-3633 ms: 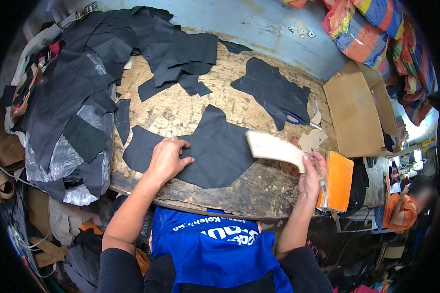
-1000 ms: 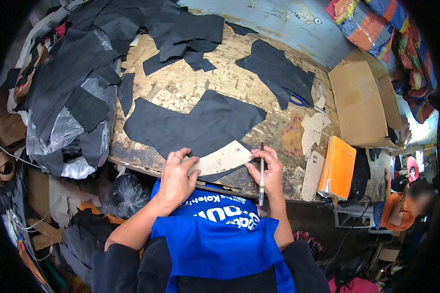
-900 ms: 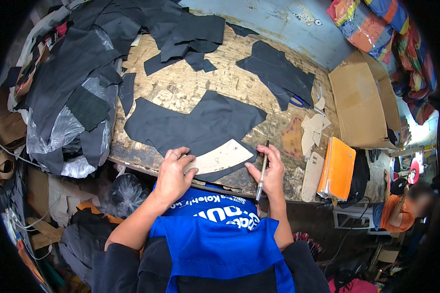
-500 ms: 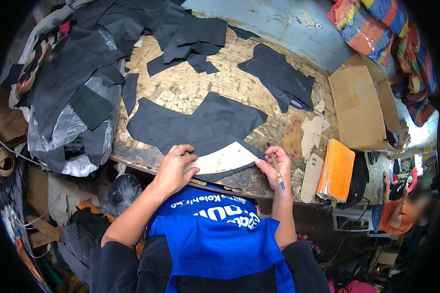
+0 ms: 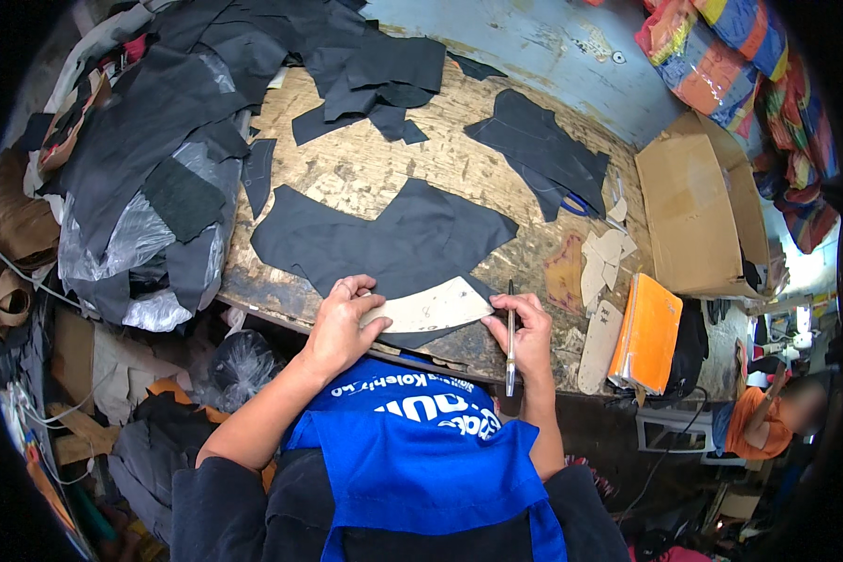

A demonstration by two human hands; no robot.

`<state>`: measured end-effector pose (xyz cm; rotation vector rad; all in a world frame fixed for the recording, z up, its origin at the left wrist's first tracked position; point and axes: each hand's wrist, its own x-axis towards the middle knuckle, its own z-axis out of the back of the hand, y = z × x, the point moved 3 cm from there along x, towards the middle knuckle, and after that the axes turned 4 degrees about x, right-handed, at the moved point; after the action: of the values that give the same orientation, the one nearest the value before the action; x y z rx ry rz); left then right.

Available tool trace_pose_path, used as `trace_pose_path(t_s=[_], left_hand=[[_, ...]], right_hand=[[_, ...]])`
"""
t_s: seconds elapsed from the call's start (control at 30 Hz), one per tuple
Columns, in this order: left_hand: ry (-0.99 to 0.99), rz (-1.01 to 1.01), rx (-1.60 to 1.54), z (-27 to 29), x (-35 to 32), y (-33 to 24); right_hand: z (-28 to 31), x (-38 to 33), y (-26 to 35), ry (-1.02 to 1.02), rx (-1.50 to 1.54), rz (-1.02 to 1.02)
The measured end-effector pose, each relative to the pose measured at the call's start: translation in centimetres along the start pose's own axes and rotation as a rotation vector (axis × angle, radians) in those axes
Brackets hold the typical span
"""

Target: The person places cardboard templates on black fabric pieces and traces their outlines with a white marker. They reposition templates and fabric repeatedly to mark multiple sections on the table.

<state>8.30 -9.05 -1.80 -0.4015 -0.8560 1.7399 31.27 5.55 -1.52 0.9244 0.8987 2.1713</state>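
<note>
A curved cream card pattern piece [image 5: 431,308] lies over the near edge of a large piece of black leather-like sheet [image 5: 365,239], by the front edge of the worktable. My left hand [image 5: 340,328] grips the pattern's left end between thumb and fingers. At the other end, my right hand [image 5: 528,335] pinches the pattern's right corner with thumb and forefinger. A clear-barrelled pen [image 5: 510,345] is held in that same hand, pointing roughly toward me.
More black cut pieces [image 5: 539,150] lie at the far right, near blue-handled scissors [image 5: 576,203]. Small card patterns [image 5: 606,255], an orange notebook [image 5: 648,332] and a cardboard box [image 5: 693,201] stand to the right. Black sheets [image 5: 150,140] heap up on the left. A person in orange [image 5: 759,421] sits at far right.
The pattern's right end has tilted and shifted slightly on the black sheet. In my right hand the pen has swung from slanted to nearly straight up and down.
</note>
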Motion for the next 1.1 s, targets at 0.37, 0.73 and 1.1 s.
trace_pose_path(t_s=[0.37,0.73,1.1], left_hand=[[0.438,-0.418,0.081,-3.1,-3.3,-6.0],[0.535,-0.333,0.218,-3.6,-3.2,-5.2],[0.562,-0.328,0.211,-3.7,-3.2,-5.1]], right_hand=[[-0.5,-0.2,-0.5,-0.075,-0.001,0.008],[-0.5,-0.2,-0.7,-0.106,-0.016,-0.041],[-0.8,-0.1,-0.6,-0.123,-0.08,-0.04]])
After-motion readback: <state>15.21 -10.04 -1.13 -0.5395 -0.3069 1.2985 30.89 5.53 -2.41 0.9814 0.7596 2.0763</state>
